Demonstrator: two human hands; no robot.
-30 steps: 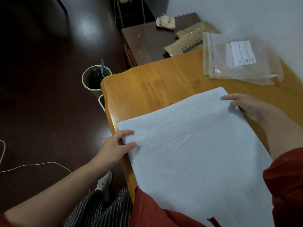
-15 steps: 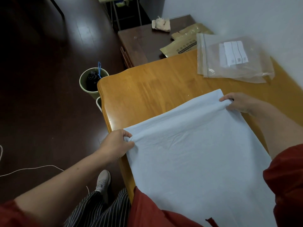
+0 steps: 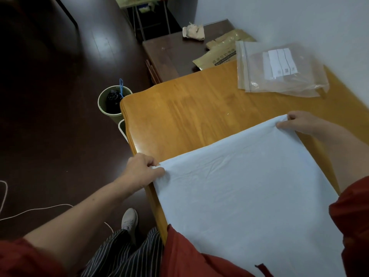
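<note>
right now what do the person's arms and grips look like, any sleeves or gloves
The left grip and right grip are bare hands: no gloves, rings or watch show. Both forearms are bare. A loose red left sleeve and a red right sleeve start higher up the arms. No cables or markings.

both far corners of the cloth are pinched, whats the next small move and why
Probably lift both corners and carry the far edge toward the body, folding the light blue cloth in half. The left hand and right hand each pinch a far corner while the rest lies flat on the wooden table.
</note>
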